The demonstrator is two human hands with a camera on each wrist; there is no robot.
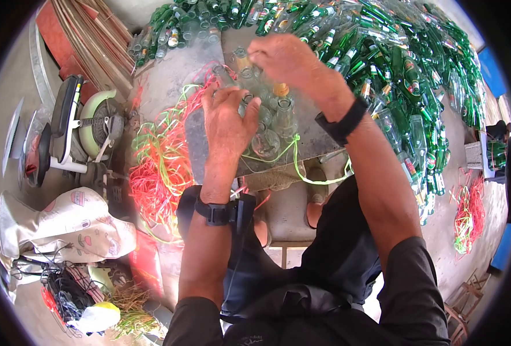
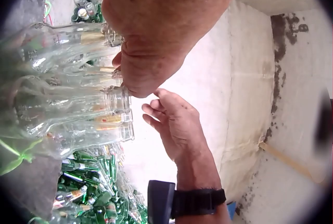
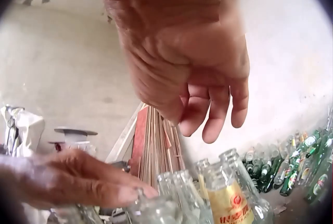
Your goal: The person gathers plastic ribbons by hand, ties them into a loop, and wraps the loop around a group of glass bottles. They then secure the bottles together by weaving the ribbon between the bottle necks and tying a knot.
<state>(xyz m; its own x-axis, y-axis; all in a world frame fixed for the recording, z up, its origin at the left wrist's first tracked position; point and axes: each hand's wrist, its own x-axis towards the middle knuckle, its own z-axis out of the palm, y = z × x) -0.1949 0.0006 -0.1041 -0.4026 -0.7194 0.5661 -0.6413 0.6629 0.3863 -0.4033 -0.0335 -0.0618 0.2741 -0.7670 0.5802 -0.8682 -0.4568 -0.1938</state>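
Observation:
Clear glass bottles (image 1: 283, 118) stand upright in a tight cluster on a dark board (image 1: 255, 166). My left hand (image 1: 229, 118) rests on the bottle necks at the cluster's left side, fingers fairly straight and thumb apart. Above the far side is my right hand (image 1: 296, 60), its fingers (image 3: 210, 122) loosely bent over the tops with nothing seen between them. One bottle there carries a gold label (image 3: 229, 206) with red print. Green plastic twine (image 1: 296, 153) passes round the near bottles and trails right over the board's edge.
Green bottles (image 1: 376, 69) lie in a large heap behind and to the right. Left of the board is a tangle of pink and green twine (image 1: 160, 158). A scooter-like machine (image 1: 88, 127) and long thin strips (image 1: 102, 40) stand further left. My knees flank the board's near edge.

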